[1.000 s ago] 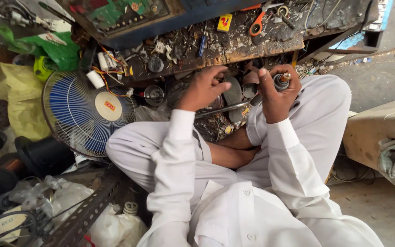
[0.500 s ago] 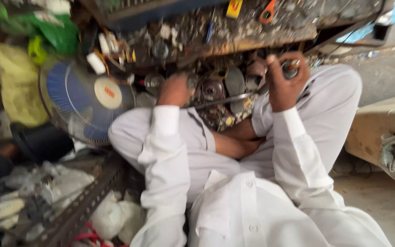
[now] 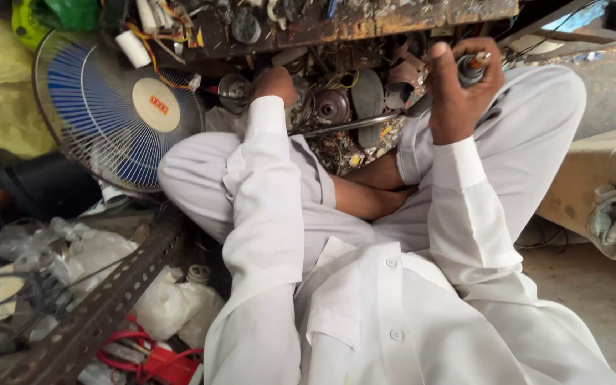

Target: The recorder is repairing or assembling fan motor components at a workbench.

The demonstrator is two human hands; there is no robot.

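A blue-bladed fan [image 3: 112, 107] is seen beside the seated person's knee. The right hand [image 3: 458, 89] is raised, fingers [image 3: 440, 60] wrapped around a small cylindrical part [image 3: 470, 68]. The left hand [image 3: 274, 82] is sunk among motor parts [image 3: 333, 107], its grip apparently hidden.

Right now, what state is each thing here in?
Right hand: raised, closed around a small dark cylindrical part.
Left hand: reaching into the heap of metal parts, grip hidden.
Blue fan: lying tilted, grille on, blades not blurred.
Metal rod: lying across the heap.
Perforated angle bar: lying slanted.
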